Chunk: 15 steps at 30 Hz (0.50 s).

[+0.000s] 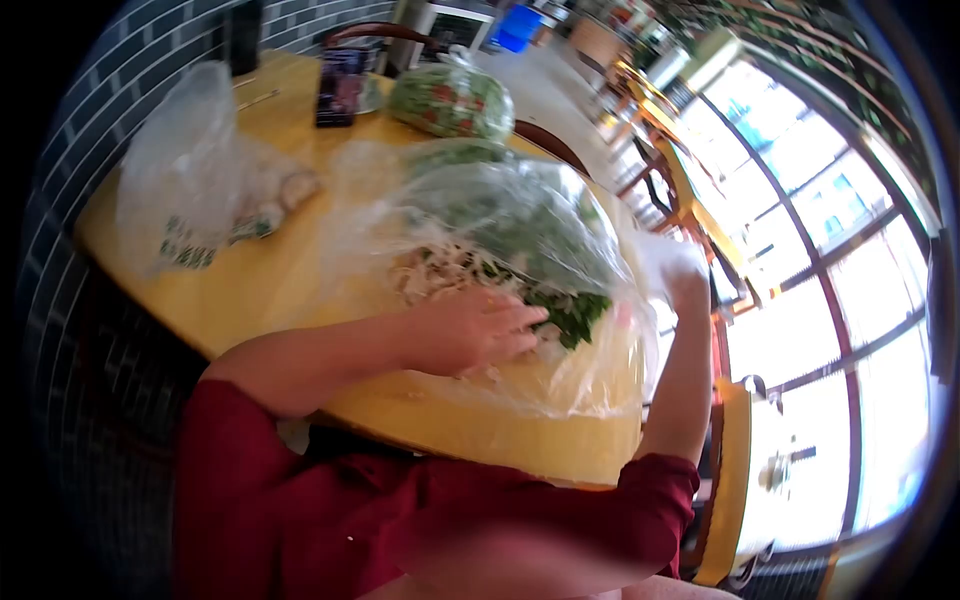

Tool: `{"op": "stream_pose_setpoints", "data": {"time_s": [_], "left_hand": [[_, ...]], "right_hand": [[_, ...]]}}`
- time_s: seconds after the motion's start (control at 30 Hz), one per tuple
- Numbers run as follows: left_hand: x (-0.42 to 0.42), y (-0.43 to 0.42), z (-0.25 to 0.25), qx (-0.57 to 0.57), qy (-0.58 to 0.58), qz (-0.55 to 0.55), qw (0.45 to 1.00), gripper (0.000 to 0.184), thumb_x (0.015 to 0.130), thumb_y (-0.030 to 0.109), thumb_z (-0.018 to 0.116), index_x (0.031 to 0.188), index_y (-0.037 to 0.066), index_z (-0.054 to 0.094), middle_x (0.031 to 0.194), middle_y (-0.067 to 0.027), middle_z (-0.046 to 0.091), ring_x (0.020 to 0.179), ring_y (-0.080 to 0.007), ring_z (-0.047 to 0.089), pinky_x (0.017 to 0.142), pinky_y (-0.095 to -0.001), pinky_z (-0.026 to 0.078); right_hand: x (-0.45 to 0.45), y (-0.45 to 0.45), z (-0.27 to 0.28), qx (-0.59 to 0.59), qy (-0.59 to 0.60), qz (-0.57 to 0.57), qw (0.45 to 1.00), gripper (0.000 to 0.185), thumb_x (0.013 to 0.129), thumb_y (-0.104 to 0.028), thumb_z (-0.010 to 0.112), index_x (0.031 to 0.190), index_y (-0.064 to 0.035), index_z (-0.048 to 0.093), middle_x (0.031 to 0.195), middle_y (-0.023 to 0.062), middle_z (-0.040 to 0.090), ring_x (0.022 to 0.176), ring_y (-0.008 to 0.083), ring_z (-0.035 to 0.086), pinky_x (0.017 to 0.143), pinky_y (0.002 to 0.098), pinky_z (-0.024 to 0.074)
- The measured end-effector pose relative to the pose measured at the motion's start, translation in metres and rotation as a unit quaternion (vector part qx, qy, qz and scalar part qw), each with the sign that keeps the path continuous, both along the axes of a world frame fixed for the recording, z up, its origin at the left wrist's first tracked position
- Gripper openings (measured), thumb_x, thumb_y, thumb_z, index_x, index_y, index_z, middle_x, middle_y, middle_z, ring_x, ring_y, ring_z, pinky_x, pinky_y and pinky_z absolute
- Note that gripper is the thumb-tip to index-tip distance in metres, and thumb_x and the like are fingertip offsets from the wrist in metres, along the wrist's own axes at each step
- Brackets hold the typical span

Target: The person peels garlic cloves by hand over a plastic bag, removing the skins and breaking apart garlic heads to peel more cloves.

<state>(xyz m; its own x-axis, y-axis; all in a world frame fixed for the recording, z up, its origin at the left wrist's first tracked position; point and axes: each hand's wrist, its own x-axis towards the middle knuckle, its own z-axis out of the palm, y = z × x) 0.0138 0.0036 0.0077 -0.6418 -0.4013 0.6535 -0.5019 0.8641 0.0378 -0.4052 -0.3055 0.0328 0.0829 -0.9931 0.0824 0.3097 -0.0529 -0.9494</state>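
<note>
A large clear plastic bag lies open on the wooden table, with leafy greens inside. At its mouth are pale shredded pieces and dark green leaves. My left hand rests over these pieces, palm down with fingers spread, touching the leaves with its fingertips. On the right, my right hand is raised at the bag's edge, blurred and partly covered by whitish plastic; its fingers cannot be made out.
A tied bag of greens with red bits stands at the table's far side, beside a dark box. At the left is a whitish plastic bag with pale contents. Chairs and a blue bin are farther back.
</note>
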Motion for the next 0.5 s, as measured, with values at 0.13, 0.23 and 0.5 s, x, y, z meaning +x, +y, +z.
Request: {"op": "stream_pose_setpoints", "data": {"time_s": [0.13, 0.23, 0.5], "left_hand": [[0.001, -0.001, -0.004, -0.013, -0.015, -0.028, 0.999, 0.054, 0.068, 0.017, 0.069, 0.119, 0.009, 0.054, 0.137, -0.0156, 0.043, 0.116, -0.0303, 0.049, 0.093, -0.0404, 0.040], [0.001, -0.004, -0.009, -0.022, -0.015, -0.025, 0.999, 0.053, 0.068, 0.020, 0.069, 0.118, 0.009, 0.054, 0.137, -0.0162, 0.043, 0.116, -0.0302, 0.049, 0.092, -0.0406, 0.041], [0.001, -0.008, -0.015, -0.063, -0.008, -0.020, 0.998, 0.041, 0.073, 0.022, 0.063, 0.111, 0.007, 0.057, 0.131, -0.0162, 0.048, 0.109, -0.0281, 0.053, 0.090, -0.0399, 0.042]], "right_hand": [[0.009, -0.013, 0.017, -0.211, 0.639, 0.139, 0.726, 0.031, 0.086, -0.013, 0.056, 0.114, -0.0011, 0.056, 0.107, 0.0104, 0.061, 0.097, 0.0192, 0.058, 0.083, 0.0337, 0.0483], [0.027, 0.008, 0.016, -0.315, 0.631, 0.122, 0.698, 0.033, 0.084, -0.010, 0.060, 0.115, -0.0003, 0.055, 0.104, 0.0098, 0.061, 0.092, 0.0196, 0.060, 0.081, 0.0322, 0.0487], [0.059, 0.094, 0.032, -0.140, 0.319, -0.051, 0.936, 0.028, 0.087, -0.007, 0.053, 0.114, 0.0013, 0.055, 0.107, 0.0103, 0.059, 0.100, 0.0205, 0.056, 0.087, 0.0311, 0.0448]]}}
